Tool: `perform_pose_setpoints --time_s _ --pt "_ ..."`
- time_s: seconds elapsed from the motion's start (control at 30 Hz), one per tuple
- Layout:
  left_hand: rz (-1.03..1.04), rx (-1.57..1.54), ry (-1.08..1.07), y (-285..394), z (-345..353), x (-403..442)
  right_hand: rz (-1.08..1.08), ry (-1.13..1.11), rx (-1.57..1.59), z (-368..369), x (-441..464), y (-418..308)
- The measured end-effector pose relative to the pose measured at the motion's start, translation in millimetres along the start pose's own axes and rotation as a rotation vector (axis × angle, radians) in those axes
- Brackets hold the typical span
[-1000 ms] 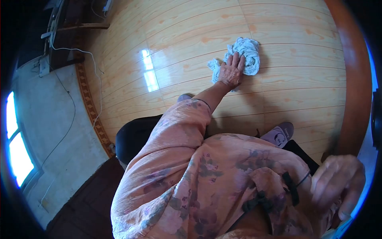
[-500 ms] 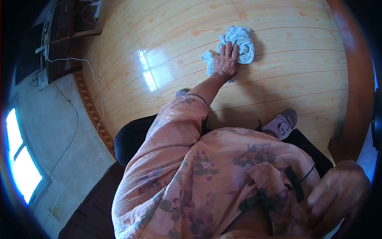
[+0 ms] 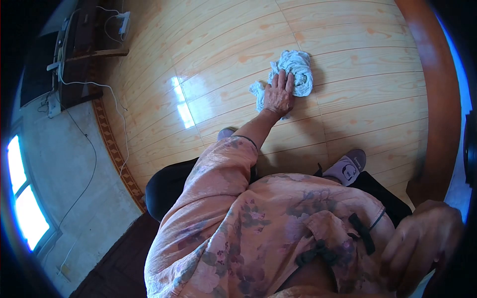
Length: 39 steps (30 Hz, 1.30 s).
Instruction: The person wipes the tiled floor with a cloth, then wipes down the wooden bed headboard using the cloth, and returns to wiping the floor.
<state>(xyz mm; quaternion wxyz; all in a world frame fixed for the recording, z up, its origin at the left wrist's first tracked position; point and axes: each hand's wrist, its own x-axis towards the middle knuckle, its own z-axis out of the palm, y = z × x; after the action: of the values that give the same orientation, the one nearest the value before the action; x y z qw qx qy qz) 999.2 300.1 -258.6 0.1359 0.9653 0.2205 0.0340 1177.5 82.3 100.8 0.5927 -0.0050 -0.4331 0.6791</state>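
On the wood-patterned tile floor lies a bunched, pale blue cloth (image 3: 298, 64). My left hand (image 3: 279, 97) is on it, palm down, with the fingers extended over the folds. Its thumb is hidden. Part of the cloth sticks out to the left of the hand. Low at the right edge, in shadow, my right hand (image 3: 422, 241) is by my right knee. Its fingers are loosely curled, and I cannot see whether anything is inside them.
My right foot (image 3: 349, 168) in a slipper is on the floor below the cloth. A brown wooden post (image 3: 439, 99) curves along the right side. At the left are a dark cabinet (image 3: 82, 59), a white cable (image 3: 120, 107) on the floor and a power strip (image 3: 123, 23).
The whole view has shifted, so the floor, cloth and feet appear lower. My left hand stays on the cloth, with little movement against the tiles. My right hand is much the same.
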Motion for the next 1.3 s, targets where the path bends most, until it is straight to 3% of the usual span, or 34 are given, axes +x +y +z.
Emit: perform_pose_setpoints --time_s 0.7,0.77,0.83,0.93,1.03,1.1,1.13,1.23,1.3 --pt "0.030 0.063 -0.005 0.3 3.3 -0.3 0.055 -0.215 0.004 -22.4 -19.1 -39.9" --pt "0.019 0.076 -0.021 2.5 2.8 1.2 -0.011 -0.016 -0.066 -39.3 -43.5 -42.2" --pt "0.020 0.047 0.006 4.9 18.5 0.7 -0.132 0.404 -0.218 -58.6 -88.4 -26.2" --pt "0.121 -0.104 0.052 33.0 39.0 3.3 -0.094 0.932 -0.215 -97.3 -137.3 -9.1" --pt "0.423 -0.058 -0.126 94.7 75.5 -8.4 0.217 1.366 -0.308 -143.1 -207.4 23.5" --pt "0.575 -0.098 -0.374 155.2 52.1 -12.9 0.383 1.647 -0.378 -164.8 -265.4 54.2" --pt "0.706 -0.112 -0.395 174.9 46.6 -9.8 0.433 1.787 -0.423 -173.3 -294.9 68.6" --pt "0.929 -0.237 -0.491 207.0 46.7 -2.3 0.558 2.138 -0.810 -203.8 -376.1 92.8" --pt "0.989 -0.220 -0.481 211.0 52.7 16.5 0.581 2.148 -1.219 -215.0 -413.5 89.0"
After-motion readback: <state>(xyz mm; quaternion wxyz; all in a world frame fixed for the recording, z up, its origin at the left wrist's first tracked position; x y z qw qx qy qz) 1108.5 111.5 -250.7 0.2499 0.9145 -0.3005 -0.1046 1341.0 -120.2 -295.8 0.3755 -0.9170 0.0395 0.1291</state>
